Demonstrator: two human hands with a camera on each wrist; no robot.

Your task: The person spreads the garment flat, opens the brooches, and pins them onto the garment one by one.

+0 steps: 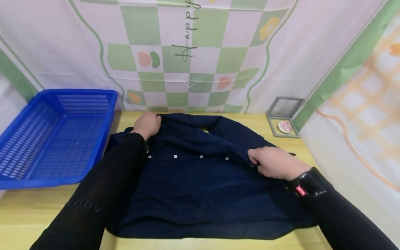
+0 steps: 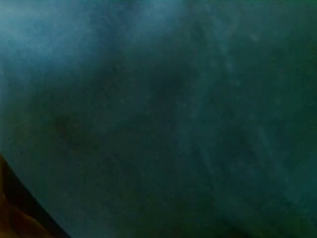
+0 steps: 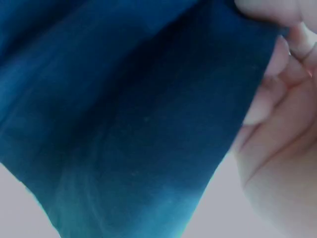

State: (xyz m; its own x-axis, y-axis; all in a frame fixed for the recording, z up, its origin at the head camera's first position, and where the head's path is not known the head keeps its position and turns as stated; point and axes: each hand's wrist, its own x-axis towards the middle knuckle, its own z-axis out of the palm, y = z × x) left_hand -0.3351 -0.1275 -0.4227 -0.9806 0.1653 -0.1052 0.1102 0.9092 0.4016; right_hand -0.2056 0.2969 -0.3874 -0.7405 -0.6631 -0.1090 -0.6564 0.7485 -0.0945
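Observation:
A dark navy button-up shirt [image 1: 200,194] is spread across the table, a row of small white buttons running over its middle. At its far left edge, my left hand [image 1: 147,125] grips the folded fabric. Farther right, my right hand [image 1: 276,161] pinches the front edge near the end of the button row. The right wrist view shows the thumb and curled fingers [image 3: 262,101] of that hand on the edge of the navy cloth [image 3: 143,114], which hangs down beside the palm. Dark, blurred cloth [image 2: 163,119] fills nearly all of the left wrist view.
A blue plastic basket [image 1: 107,139] stands to the left, close beside the shirt. At the back right lies a small grey hinged frame [image 1: 272,126] with a round pink-and-white piece [image 1: 285,126] in it. Patterned curtains [image 1: 206,59] border the wooden table [image 1: 40,208] behind and at the sides.

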